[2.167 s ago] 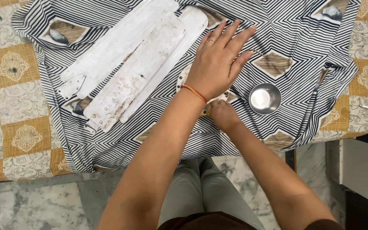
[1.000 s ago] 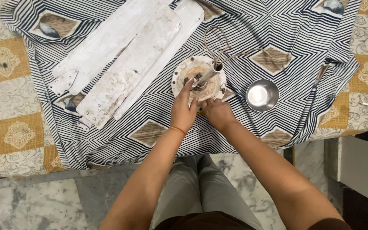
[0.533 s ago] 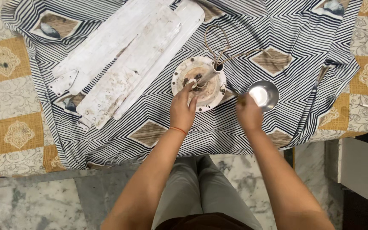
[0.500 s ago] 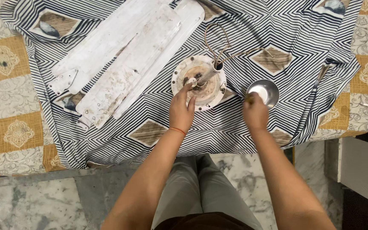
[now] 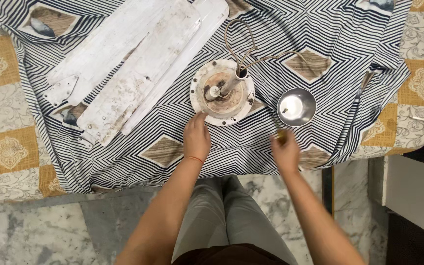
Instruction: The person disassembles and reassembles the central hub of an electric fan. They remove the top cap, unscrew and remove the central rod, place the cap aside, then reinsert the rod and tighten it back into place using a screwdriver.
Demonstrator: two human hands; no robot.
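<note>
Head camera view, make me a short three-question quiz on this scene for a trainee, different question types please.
1. True or false: the left hand rests its fingertips at the rim of the round fan motor.
2. Which thing lies nearest the right hand? A) the white fan blades B) the small steel bowl C) the brown wires
3. Fill in: everything lies on a black-and-white ______ cloth.

Key: 1 true; 2 B; 3 striped.

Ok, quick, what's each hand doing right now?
Left hand: open, fingertips at the fan motor rim.
Right hand: closed on a small yellowish object, too blurred to identify.
</note>
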